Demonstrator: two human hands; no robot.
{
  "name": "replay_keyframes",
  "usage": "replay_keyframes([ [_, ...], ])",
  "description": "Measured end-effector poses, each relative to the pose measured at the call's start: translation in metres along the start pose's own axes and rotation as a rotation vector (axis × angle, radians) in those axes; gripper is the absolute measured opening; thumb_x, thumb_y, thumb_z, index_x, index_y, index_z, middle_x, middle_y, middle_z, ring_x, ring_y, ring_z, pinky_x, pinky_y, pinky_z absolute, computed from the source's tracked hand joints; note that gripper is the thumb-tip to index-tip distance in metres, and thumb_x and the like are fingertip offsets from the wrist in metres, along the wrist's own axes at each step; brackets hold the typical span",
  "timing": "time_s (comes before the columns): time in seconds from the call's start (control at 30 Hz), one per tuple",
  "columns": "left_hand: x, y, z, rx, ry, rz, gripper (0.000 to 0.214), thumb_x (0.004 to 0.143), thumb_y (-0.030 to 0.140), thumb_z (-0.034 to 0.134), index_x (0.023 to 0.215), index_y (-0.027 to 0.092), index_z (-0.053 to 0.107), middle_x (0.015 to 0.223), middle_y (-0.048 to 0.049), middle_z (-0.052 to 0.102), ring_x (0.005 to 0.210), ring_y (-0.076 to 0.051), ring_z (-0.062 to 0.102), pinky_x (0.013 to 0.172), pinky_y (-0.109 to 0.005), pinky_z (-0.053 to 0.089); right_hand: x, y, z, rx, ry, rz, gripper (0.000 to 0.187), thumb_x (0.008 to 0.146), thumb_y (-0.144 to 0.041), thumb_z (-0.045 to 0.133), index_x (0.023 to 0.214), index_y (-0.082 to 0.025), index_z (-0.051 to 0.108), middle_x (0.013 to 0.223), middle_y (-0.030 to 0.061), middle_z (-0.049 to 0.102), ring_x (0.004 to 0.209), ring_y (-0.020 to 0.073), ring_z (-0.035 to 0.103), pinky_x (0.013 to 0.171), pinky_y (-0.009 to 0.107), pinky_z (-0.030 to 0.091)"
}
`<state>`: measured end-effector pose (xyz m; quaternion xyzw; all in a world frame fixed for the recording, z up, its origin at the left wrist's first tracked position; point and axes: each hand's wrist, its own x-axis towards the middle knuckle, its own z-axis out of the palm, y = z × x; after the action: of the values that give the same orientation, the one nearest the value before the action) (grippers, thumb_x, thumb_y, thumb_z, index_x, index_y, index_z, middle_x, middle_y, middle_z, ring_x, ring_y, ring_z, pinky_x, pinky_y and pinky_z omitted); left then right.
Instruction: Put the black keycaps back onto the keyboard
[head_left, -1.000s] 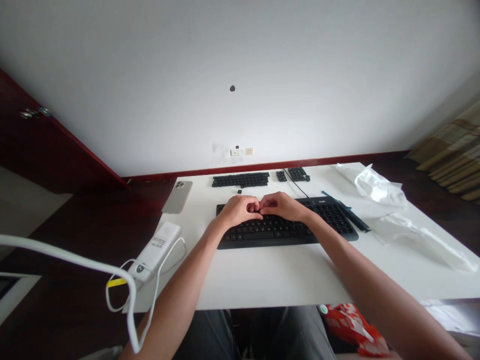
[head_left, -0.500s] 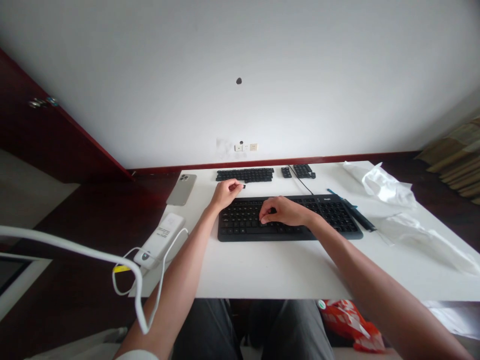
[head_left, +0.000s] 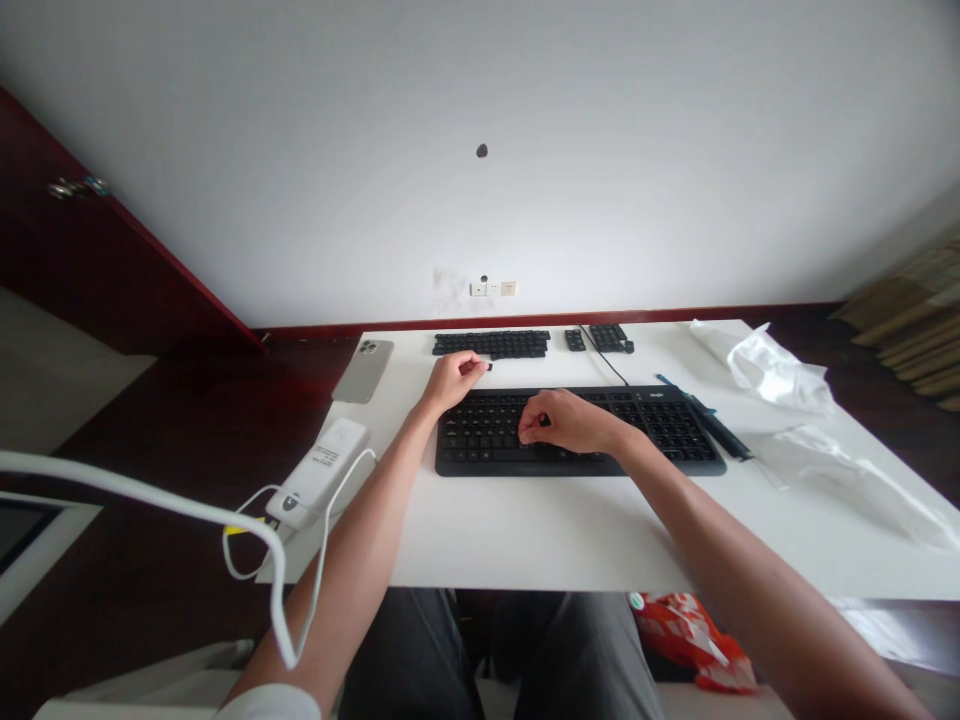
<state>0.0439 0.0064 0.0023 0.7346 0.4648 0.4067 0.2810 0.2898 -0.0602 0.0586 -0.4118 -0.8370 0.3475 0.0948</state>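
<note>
While the right hand curls over the black keyboard, its grip hidden, the left hand has narrowed fingers at a small keycap, whether pinching one cannot tell; it seems single-keycap handling, whose next move calls for light, exact fingertips

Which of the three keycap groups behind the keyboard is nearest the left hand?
The widest, leftmost group, just beyond the left hand; the small middle group and rightmost group lie farther off.

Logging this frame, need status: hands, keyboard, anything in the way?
Left hand at small black keycap, grip unclear. Right hand on or just over keyboard, hiding part of it. Cable behind keyboard, apart from both hands.
</note>
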Motion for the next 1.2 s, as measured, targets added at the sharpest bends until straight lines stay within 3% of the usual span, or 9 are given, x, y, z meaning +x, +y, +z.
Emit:
replay_keyframes([
  [0.3,0.000,0.001,-0.001,-0.021,0.010,-0.017,0.031,0.090,0.044,0.062,0.077,0.017,0.068,0.065,0.0013,0.059,0.061,-0.013,0.049,0.060,-0.025,0.036,0.005,0.003,0.001,0.018,-0.024,0.047,0.009,0.081,-0.028,0.073,0.079,-0.026,0.081,0.080,-0.0007,0.078,0.077,0.0202,0.070,0.068,0.028,0.049],
  [0.6,-0.002,0.003,-0.003,-0.013,0.018,-0.024,0.030,0.090,0.042,0.061,0.077,0.016,0.070,0.068,0.0006,0.065,0.064,-0.013,0.054,0.063,-0.025,0.038,0.013,-0.002,-0.012,-0.012,-0.170,0.029,0.013,0.082,-0.034,0.071,0.081,-0.026,0.081,0.082,0.0014,0.079,0.081,0.0220,0.071,0.073,0.030,0.051],
  [0.8,-0.001,0.001,-0.002,-0.017,0.028,-0.032,0.029,0.088,0.041,0.062,0.075,0.017,0.069,0.068,0.0007,0.064,0.065,-0.013,0.053,0.064,-0.026,0.038,0.018,-0.015,-0.018,-0.110,-0.245,0.091,0.014,0.082,-0.032,0.070,0.082,-0.025,0.081,0.084,0.0032,0.079,0.077,0.0219,0.070,0.070,0.031,0.049],
  [1.07,-0.001,-0.001,-0.002,-0.005,0.038,-0.036,0.030,0.089,0.042,0.060,0.074,0.017,0.070,0.067,-0.0003,0.065,0.065,-0.014,0.054,0.064,-0.027,0.038,0.036,-0.026,-0.031,-0.232,-0.460,0.123,0.021,0.081,-0.038,0.072,0.090,-0.022,0.080,0.094,0.0040,0.080,0.089,0.0230,0.071,0.076,0.029,0.048],
  [1.2,-0.001,0.000,-0.003,-0.009,0.036,-0.034,0.029,0.089,0.041,0.060,0.074,0.018,0.069,0.069,-0.0007,0.066,0.065,-0.014,0.055,0.064,-0.027,0.038,0.035,-0.034,-0.029,-0.263,-0.418,0.148,0.017,0.082,-0.035,0.071,0.088,-0.022,0.080,0.094,0.0039,0.080,0.089,0.0227,0.072,0.076,0.028,0.048],
])
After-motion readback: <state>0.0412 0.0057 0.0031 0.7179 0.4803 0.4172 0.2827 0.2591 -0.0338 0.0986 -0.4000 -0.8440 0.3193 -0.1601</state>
